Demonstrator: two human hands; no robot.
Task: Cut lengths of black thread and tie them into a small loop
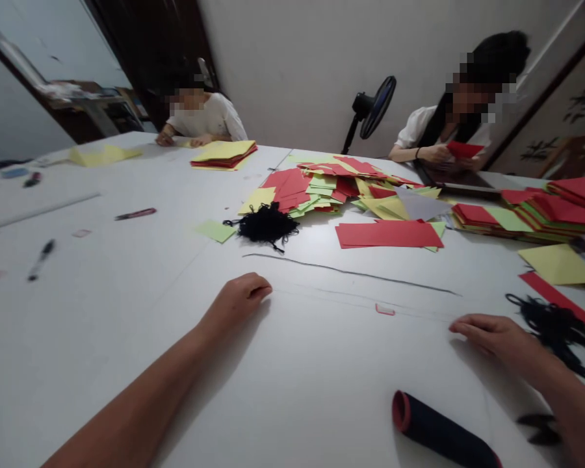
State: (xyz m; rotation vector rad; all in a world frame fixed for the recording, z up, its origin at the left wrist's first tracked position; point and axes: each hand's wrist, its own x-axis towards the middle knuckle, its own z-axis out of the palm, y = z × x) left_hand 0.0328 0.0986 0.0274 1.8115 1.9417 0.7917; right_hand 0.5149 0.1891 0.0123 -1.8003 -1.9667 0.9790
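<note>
My left hand [236, 300] rests on the white table [127, 364], curled with nothing in it. A long thin black thread [351, 273] lies on the table just beyond it. My right hand [492, 338] lies flat and empty near the thread's right end, beside a tangle of black yarn [556, 328]. Below that hand lies a dark tube with a red end [439, 429]. A small pink paper loop [385, 310] sits between my hands. Ahead lie a black yarn bundle [266, 224] and a heap of red, yellow and green paper [316, 188].
Stacked paper [526, 214] lies at the right, and a marker [41, 260] at the left. Two people sit across the table, one holding red paper [463, 149]. Behind them stands a black fan [373, 110].
</note>
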